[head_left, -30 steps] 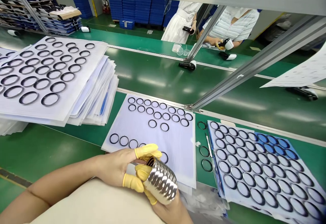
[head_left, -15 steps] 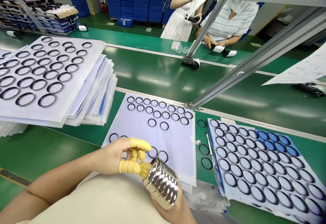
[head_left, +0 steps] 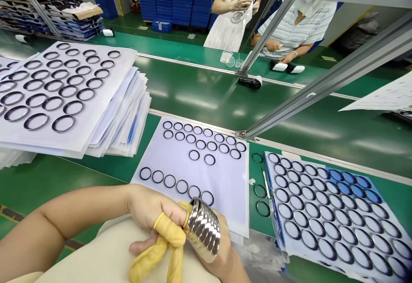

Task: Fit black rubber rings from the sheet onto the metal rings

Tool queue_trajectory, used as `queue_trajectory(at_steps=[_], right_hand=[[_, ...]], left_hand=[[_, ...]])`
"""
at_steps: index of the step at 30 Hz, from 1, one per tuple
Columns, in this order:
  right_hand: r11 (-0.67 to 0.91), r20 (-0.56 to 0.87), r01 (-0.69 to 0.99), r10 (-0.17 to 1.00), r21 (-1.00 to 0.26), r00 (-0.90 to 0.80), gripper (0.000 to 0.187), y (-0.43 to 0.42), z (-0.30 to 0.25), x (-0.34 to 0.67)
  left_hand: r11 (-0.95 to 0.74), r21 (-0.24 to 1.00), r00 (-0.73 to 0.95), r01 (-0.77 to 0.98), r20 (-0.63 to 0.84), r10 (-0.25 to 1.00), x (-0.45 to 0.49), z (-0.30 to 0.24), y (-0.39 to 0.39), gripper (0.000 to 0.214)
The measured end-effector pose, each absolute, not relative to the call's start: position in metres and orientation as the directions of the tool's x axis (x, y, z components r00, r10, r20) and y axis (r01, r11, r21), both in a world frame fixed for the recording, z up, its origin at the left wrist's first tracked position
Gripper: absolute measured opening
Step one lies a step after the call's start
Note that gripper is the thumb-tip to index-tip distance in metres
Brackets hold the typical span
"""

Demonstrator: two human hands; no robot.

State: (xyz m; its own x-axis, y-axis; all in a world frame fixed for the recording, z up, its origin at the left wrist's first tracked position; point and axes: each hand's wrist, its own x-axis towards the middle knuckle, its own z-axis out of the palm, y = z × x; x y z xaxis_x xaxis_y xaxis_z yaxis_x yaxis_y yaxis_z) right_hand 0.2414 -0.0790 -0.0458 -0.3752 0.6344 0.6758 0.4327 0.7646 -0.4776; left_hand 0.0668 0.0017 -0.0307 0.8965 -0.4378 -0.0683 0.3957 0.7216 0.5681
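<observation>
My right hand (head_left: pixel 223 242) is wrapped around a stack of shiny metal rings (head_left: pixel 206 231), tilted in front of my body; most of its fingers are hidden behind the rings. Yellow finger cots cover several fingers of my left hand (head_left: pixel 161 223). One of these fingers touches the stack's upper left end, while the others hang down, apart and slightly blurred. Just beyond my hands, a white sheet (head_left: pixel 225 184) carries a front row of dark-edged rings (head_left: pixel 152 177) and more rings toward its far edge.
At right lies another ring-covered sheet (head_left: pixel 280 244), with a thin white tool (head_left: pixel 265 183) and loose rings beside it. A tall stack of sheets (head_left: pixel 122 115) stands at left. A slanted metal post (head_left: pixel 286 103) crosses the right side. Two people work across the bench.
My left hand has turned over and moved down, its fingers now hanging beside the ring stack. The front row of rings on the sheet shows fully. Across the bench, the people's hands have moved.
</observation>
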Motion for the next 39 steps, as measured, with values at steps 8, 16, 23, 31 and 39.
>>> queue_trajectory(at_steps=[8,16,23,31,39], right_hand=[[0.734,0.661,0.439,0.669,-0.518,-0.340,0.017,-0.078,-0.042,0.246],[0.532,0.385,0.553,0.846,-0.642,-0.368,0.028,-0.086,-0.040,0.255],[0.500,0.519,0.580,0.841,-0.642,-0.152,0.045,-0.102,-0.054,0.267],[0.186,0.154,0.150,0.968,-0.971,-0.199,0.060,-0.098,-0.067,0.280],[0.203,0.178,0.019,0.898,-0.979,-0.403,0.072,-0.083,-0.046,0.268]], left_hand=[[0.817,0.455,0.925,0.355,-0.043,-0.378,0.071,-0.027,-0.002,0.052],[0.972,0.233,0.999,0.020,-0.053,-0.008,0.068,-0.044,-0.010,0.037],[0.983,0.181,0.994,-0.041,-0.091,0.058,0.065,-0.047,-0.006,0.039],[0.961,0.275,0.996,0.020,-0.090,0.005,0.074,-0.050,-0.013,0.039],[0.756,0.569,0.946,0.323,-0.207,-0.249,0.081,-0.034,-0.015,0.057]])
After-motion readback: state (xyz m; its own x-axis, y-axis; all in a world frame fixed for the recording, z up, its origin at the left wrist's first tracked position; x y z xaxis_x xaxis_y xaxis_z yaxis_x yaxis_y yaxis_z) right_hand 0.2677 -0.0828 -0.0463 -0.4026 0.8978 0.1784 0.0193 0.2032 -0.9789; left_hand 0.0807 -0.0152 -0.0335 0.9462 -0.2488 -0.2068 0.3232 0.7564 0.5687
